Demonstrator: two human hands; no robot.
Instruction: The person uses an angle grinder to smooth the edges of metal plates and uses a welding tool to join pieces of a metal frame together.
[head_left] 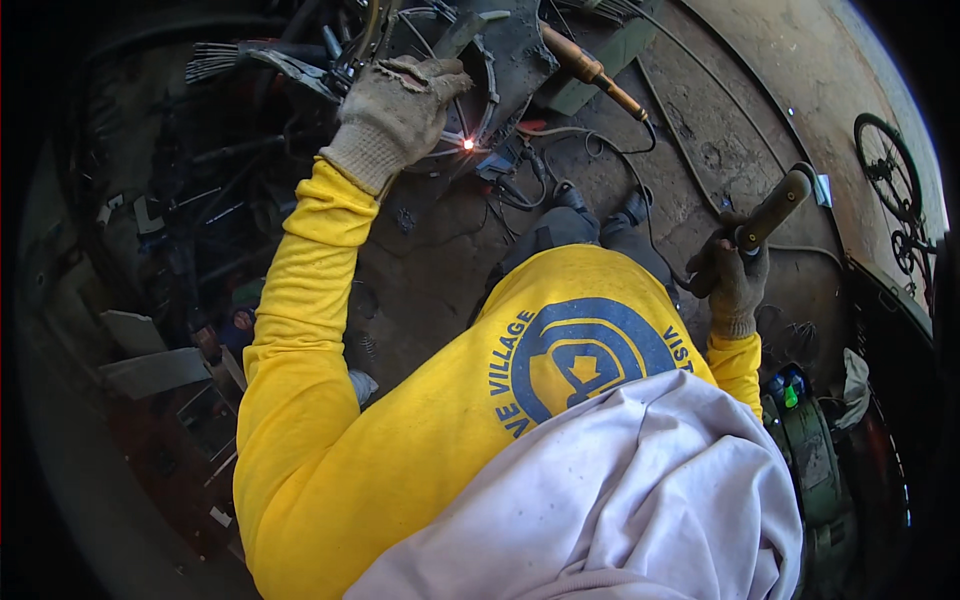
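Observation:
My left hand [396,108], in a worn, torn knit glove, is at the upper left against a cluster of thin metal rods [490,95]. Its fingers are bent together, and whatever lies under them is hidden. Just below and to the right of that hand, a small orange-white spot [468,145] glows on the metal. Out to the right, my gloved right hand [733,268] is closed around a dark, thick-bodied tool with a rounded end [775,210]. Its exact kind cannot be made out. The tool points up and to the right, away from the rods.
A copper-coloured torch-like tool [595,70] with a cable lies at the top, beside a green metal beam [610,62]. Cables [690,160] snake over the stained floor. A wire brush [212,62] is at the upper left. A green cylinder [812,450] and a bicycle [888,165] stand right.

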